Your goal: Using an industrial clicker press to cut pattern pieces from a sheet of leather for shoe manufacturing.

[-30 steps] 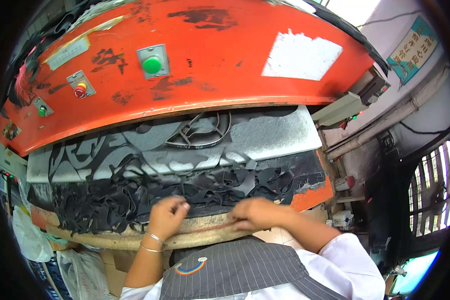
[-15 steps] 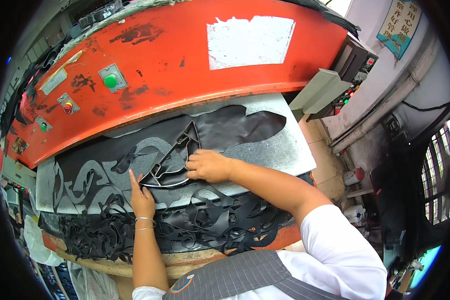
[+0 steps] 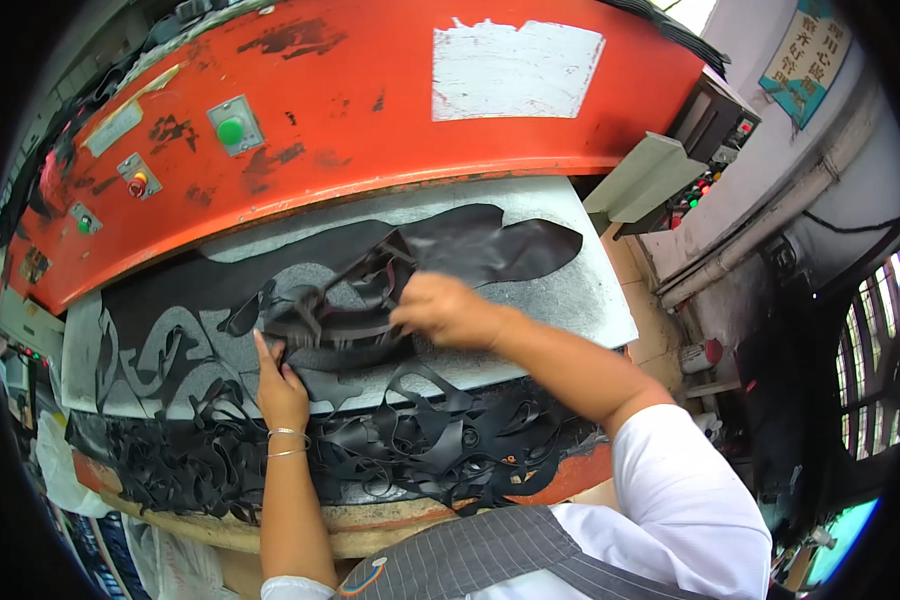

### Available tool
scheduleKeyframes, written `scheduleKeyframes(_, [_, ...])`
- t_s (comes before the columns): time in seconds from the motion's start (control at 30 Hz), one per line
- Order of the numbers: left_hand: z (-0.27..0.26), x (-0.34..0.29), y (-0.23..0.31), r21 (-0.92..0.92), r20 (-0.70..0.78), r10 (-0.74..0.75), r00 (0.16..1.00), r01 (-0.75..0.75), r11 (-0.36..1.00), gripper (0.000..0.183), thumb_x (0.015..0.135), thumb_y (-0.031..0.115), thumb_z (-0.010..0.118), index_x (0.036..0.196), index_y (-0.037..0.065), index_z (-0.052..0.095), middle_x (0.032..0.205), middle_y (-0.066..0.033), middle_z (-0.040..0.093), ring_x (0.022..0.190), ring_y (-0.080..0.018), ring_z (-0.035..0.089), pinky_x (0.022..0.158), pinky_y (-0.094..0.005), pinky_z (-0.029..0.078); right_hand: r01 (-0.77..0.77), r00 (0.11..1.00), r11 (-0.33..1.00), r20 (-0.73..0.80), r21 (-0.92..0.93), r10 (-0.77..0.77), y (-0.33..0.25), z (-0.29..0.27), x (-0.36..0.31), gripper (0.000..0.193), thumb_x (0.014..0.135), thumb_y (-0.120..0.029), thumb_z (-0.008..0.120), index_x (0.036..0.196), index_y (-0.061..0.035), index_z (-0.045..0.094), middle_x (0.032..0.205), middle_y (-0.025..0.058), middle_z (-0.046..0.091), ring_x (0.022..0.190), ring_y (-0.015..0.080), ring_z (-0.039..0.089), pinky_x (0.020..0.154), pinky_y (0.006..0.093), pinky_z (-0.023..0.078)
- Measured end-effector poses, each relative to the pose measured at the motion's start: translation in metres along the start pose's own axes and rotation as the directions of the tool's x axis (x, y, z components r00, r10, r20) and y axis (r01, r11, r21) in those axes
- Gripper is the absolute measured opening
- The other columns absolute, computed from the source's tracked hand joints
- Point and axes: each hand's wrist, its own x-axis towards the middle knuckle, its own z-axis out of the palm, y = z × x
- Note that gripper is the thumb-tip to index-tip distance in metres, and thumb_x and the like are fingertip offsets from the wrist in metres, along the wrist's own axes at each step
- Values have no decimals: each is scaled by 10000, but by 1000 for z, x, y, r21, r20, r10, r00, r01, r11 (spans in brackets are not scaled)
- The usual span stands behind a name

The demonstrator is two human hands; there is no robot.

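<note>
A black metal cutting die (image 3: 345,325), a curved frame with inner bars, is tilted up off the dark leather sheet (image 3: 535,248) and smeared by motion. My right hand (image 3: 450,312) is closed on its right side, fingers curled and blurred. At the die's left tip, my left hand (image 3: 283,395) has the index finger and thumb stretched to either side of the edge; the exact contact is hard to see. Beneath lies the pale cutting board (image 3: 602,290), which shows through curved cut-outs in the leather's left part.
Tangled black leather offcuts (image 3: 440,440) heap along the board's near edge. Behind the board rises the red press beam (image 3: 350,120), with a green button (image 3: 231,131) and a red knob (image 3: 138,186). A grey metal bracket (image 3: 638,180) stands at the right.
The die has gone from lying flat on the leather to being tilted up and moving. My right hand has shifted right and slightly away with it; my left hand stays by the left tip.
</note>
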Motion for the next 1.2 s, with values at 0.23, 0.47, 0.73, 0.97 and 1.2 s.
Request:
scheduleKeyframes(0.23, [-1,-1,3,-35,-52,56,997,-58,998,662,879,-5,488,1498,91,272,1252,-152,611,1134,-347,581,955,-387,448,-212,970,961,-161,-177,184,-73,-128,-5,257,733,-93,770,946,-30,641,869,92,544,852,280,507,770,398,419])
scheduleKeyframes(0.47, [-9,-53,96,-304,219,284,933,-212,929,544,875,142,621,1377,29,447,1265,-170,557,1209,-328,510,1027,-402,395,-466,876,884,-118,42,468,-161,-146,-76,282,842,-165,713,1024,-37,541,1183,152,472,1084,293,465,981,405,349])
scheduleKeyframes(0.73, [-9,-140,219,-799,601,303,740,564,206,453,971,188,540,1349,10,367,1174,-117,563,1082,-175,565,949,-320,452,-361,928,928,-57,96,367,-214,-81,-91,296,784,-213,753,849,-89,492,1064,130,583,1016,301,560,1039,510,301])
scheduleKeyframes(0.97, [-26,-166,223,-735,672,232,703,671,96,457,887,61,662,1264,24,406,1108,-82,575,986,-161,599,857,-318,521,-384,923,921,-11,70,385,-242,-80,-95,336,766,-230,751,909,-56,502,1101,172,576,1044,324,565,1086,553,271])
scheduleKeyframes(1.2, [-30,-192,216,-802,597,210,775,588,106,372,938,148,620,1216,46,395,1104,-70,560,977,-137,590,861,-305,515,-649,741,688,65,326,668,-266,-55,-103,506,772,-202,744,1153,9,486,1005,172,618,888,253,633,786,361,506])
